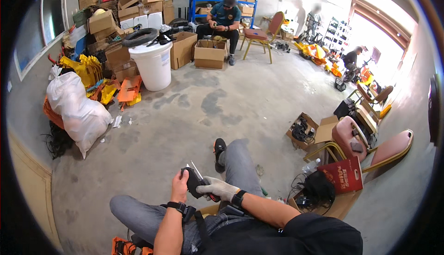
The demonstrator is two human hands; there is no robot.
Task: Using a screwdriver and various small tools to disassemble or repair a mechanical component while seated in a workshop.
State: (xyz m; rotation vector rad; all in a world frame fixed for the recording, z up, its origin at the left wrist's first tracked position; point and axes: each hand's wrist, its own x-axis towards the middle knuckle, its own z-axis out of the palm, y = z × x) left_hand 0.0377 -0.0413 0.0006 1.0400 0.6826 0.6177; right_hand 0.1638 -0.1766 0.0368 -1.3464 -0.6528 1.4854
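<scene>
My bare left hand (179, 188) is closed round a flat black part (192, 181) with a rounded outline, held above my lap. Its exact kind is too small to tell. A white work glove covers my right hand (222, 189), whose fingers wrap a screwdriver (197, 169). The bright metal shaft slants up and to the left, past the black part's upper right edge. Some of the black and red handle shows below the gloved fingers. Whether the screwdriver's tip touches the part cannot be made out. Both wrists carry black bands.
At my right stand an open carton (342, 202) holding black items, a red box (342, 175), a box of cables (303, 129) and pink chairs (391, 149). A white sack (76, 109) and white bin (153, 67) are at left. Another person (224, 19) sits at the back.
</scene>
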